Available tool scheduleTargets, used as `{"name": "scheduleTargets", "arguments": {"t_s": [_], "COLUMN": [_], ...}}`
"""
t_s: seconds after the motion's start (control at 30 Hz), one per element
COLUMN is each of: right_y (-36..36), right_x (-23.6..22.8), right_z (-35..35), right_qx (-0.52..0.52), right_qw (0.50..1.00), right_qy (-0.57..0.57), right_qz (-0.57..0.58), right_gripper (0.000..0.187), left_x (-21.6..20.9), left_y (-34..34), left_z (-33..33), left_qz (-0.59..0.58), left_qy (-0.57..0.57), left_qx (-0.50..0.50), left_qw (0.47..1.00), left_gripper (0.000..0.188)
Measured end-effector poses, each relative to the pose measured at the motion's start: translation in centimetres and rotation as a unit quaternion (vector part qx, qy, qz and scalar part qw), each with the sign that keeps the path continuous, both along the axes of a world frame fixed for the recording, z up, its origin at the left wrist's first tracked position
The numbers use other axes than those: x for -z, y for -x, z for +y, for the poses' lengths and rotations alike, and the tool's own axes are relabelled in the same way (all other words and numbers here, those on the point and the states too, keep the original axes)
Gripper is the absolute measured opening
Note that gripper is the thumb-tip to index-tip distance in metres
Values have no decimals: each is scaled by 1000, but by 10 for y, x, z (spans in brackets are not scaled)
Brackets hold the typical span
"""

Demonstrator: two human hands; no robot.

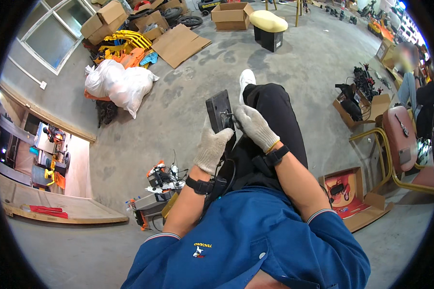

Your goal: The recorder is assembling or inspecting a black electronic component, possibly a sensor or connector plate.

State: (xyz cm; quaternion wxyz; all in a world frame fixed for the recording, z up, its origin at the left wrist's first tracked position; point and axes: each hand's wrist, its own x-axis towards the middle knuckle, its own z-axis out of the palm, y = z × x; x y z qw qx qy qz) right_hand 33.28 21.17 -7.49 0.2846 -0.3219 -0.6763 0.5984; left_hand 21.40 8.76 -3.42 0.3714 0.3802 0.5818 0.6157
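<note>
Standing tilted — a flat, black, rectangular device (219, 105).

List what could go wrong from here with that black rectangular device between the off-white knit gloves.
The black rectangular device could slip from the off-white knit-gloved left hand and strike the black cloth trousers or grey concrete floor. The off-white knit-gloved right hand sits close against it, so knit fabric might catch there; what those fingers grip is unclear.

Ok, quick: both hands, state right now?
Left gloved hand: closed, holding the black rectangular unit.
Right gloved hand: fingers curled beside it; can't tell whether gripping anything.
</note>
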Motion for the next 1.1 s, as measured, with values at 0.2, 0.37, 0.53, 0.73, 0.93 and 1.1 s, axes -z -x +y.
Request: {"name": "scheduleTargets", "arguments": {"t_s": [0.2,0.37,0.53,0.73,0.93,1.1], "right_y": [-2,2,6,13,-3,-2], "right_x": [-2,10,26,50,-5,-3], "right_z": [-4,2,-1,6,-9,-7], "right_qx": [9,49,65,63,32,65], "right_qw": [998,998,989,965,999,996], "right_qy": [29,-45,-122,-249,13,-52], "right_qz": [56,-5,57,60,24,14], "right_gripper": [32,38,33,27,30,35], "left_x": [4,3,-5,-16,-11,-6], "left_y": [2,-2,-5,-11,-5,-6], "left_z": [0,5,2,-1,-1,0], "left_qz": [22,20,-62,-44,7,7], "left_qy": [12,-12,13,10,25,45], "left_qx": [-10,3,9,27,9,-4], "left_qw": [1000,1000,998,999,1000,999], "left_gripper": [43,45,29,40,47,51]}}
